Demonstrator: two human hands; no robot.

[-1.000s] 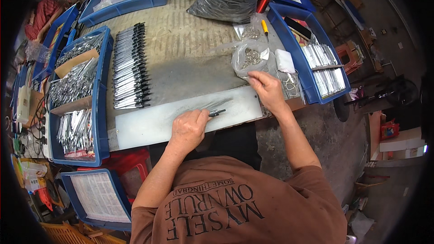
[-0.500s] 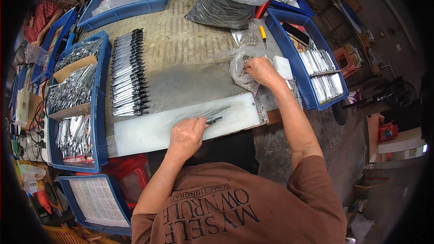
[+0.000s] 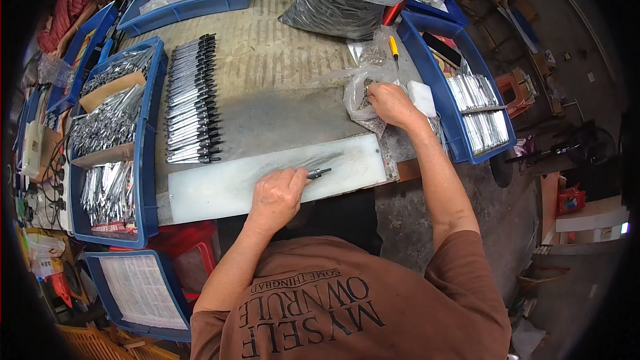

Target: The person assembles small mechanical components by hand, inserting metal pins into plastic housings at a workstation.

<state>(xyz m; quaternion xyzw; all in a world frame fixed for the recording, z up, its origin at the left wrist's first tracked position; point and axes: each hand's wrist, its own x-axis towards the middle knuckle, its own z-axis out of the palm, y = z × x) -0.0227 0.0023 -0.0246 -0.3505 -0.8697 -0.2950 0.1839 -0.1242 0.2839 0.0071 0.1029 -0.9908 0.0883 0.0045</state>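
A dark, narrow-tipped rod (image 3: 319, 173), gripped by the left hand (image 3: 277, 192) over the white board (image 3: 210, 190), points right, its long axis slanting slightly away. The right hand (image 3: 395, 103) reaches into a clear bag (image 3: 353, 98), its hold unclear.

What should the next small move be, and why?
I'd probably pinch one of the metal bits and lift it out: the right hand is at the bag's mouth, its grip hidden, while the left hand holds a dark-tipped piece.
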